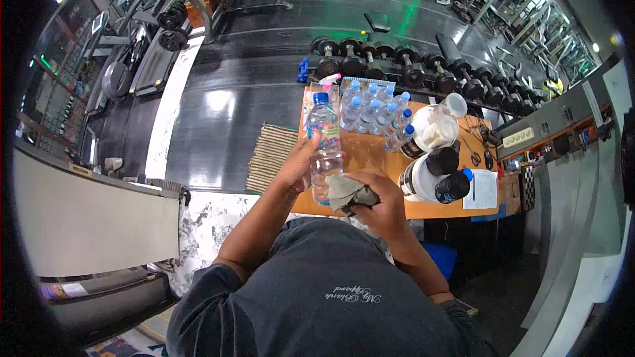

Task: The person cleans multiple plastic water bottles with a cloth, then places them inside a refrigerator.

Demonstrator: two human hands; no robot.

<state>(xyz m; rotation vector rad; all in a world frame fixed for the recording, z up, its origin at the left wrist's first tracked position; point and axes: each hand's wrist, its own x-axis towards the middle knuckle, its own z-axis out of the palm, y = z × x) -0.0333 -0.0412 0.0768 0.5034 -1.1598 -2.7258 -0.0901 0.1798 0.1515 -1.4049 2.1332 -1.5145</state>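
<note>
Here, nearest the camera, the person's dark shirt [317,291] fills the lower middle, with both forearms reaching away from it to an orange table [370,155]. The right hand [380,195] is closed around a crumpled grey cloth [347,190], pressing it against the lower part of a clear bottle [325,142]. The left hand [299,165] wraps the left side of that bottle, fingers curled round it, holding it upright over the table's near edge; the bottle has a blue cap and a colourful label. Just right of the hands stand two white tubs with black lids [430,175], and beside them a sheet of paper [481,188]. A little farther sits an open jar [436,129] with pale contents. Beyond the held bottle, a cluster of small blue-capped bottles [374,109] stands at the table's far side, a pink-topped spray bottle [329,81] at its left. Left of the table lies a stack of mats [271,155]. Farther still, a row of dumbbells [410,69] lines the dark floor, and treadmills [142,53] stand at far left.
</note>
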